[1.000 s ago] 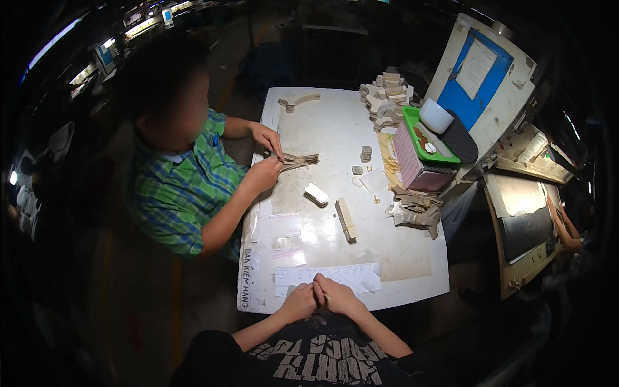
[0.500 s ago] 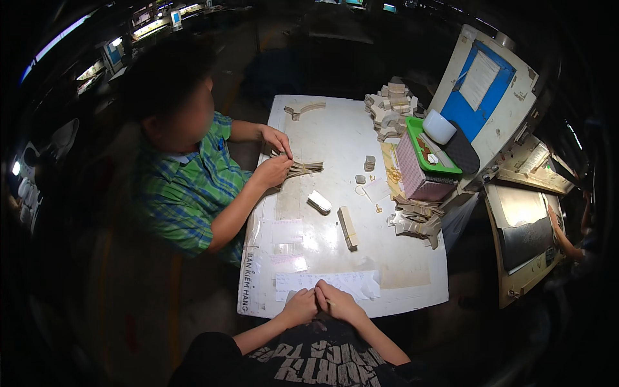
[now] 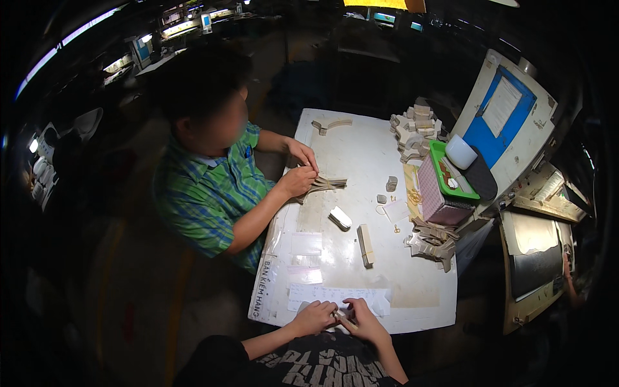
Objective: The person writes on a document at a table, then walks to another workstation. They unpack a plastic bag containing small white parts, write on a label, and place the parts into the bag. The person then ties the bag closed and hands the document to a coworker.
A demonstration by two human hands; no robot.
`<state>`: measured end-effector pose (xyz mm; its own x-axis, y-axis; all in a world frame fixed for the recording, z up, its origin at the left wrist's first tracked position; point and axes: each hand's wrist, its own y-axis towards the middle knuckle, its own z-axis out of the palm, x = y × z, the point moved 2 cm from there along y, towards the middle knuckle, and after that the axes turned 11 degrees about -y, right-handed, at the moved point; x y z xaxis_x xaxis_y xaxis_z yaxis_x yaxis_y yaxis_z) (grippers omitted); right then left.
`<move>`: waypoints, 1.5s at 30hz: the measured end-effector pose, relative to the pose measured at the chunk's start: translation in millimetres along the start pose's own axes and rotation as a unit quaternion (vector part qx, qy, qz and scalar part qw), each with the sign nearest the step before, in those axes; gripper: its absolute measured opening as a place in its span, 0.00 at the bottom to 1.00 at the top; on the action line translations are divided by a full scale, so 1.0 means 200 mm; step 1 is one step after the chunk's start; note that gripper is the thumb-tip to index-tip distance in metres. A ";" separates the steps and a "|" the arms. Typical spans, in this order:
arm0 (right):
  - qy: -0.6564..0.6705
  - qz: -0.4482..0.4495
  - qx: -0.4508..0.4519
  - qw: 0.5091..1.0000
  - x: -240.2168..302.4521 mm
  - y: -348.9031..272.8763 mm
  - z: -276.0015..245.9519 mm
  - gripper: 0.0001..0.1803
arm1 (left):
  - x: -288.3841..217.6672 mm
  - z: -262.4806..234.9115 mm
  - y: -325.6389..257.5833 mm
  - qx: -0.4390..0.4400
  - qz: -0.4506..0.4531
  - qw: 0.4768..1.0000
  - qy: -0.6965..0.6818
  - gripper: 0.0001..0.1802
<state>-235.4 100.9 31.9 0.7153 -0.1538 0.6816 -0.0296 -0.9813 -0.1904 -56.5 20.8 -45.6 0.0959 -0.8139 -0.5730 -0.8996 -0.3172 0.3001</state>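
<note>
At the near edge of the white tabletop, the left hand and right hand meet, fingers curled and pinching a small pale piece; its kind is unclear. Beyond, mid-table, lie a wooden block and a white block. At the left edge, a co-worker's hands hold a bundle of wooden strips.

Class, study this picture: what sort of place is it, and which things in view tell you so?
Probably a small workshop or factory bench for hand assembly. A white worktable carries stacks of cut wooden pieces, and a co-worker alongside handles thin strips. More lit workstations line the dark background.
</note>
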 end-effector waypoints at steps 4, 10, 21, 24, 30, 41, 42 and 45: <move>-0.280 0.045 -0.076 0.956 -0.13 -0.11 -0.03 0.48 | -0.03 -0.05 0.01 0.028 0.011 0.999 0.028 0.35; -0.246 0.066 -0.095 0.962 -0.24 -0.16 0.00 0.42 | -0.04 -0.07 0.03 0.051 0.004 0.998 0.031 0.38; -0.076 0.044 -0.157 0.984 -0.28 -0.16 -0.21 0.31 | -0.07 -0.12 0.07 0.041 -0.042 0.998 0.032 0.45; -0.039 0.060 -0.198 0.978 -0.35 -0.12 -0.38 0.29 | -0.08 -0.15 0.08 0.063 -0.064 0.996 0.022 0.49; 0.035 0.078 -0.297 0.951 -0.52 0.16 -0.77 0.27 | -0.11 -0.18 0.12 0.092 -0.108 0.989 0.033 0.56; 0.144 0.034 -0.278 0.949 -0.74 0.43 -0.73 0.30 | -0.11 -0.17 0.14 0.039 -0.152 0.984 0.079 0.53; 0.112 0.058 -0.246 0.961 -0.75 0.42 -0.70 0.29 | -0.12 -0.17 0.14 0.045 -0.154 0.984 0.081 0.53; 0.034 -0.004 -0.253 0.967 -0.76 0.40 -0.66 0.25 | -0.12 -0.18 0.14 0.067 -0.167 0.979 0.094 0.58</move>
<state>-438.5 30.2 6.6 0.6696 -0.1354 0.7303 -0.3739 -0.9110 0.1739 -67.9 13.9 3.0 0.4603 -0.7546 -0.4676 -0.8509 -0.5252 0.0099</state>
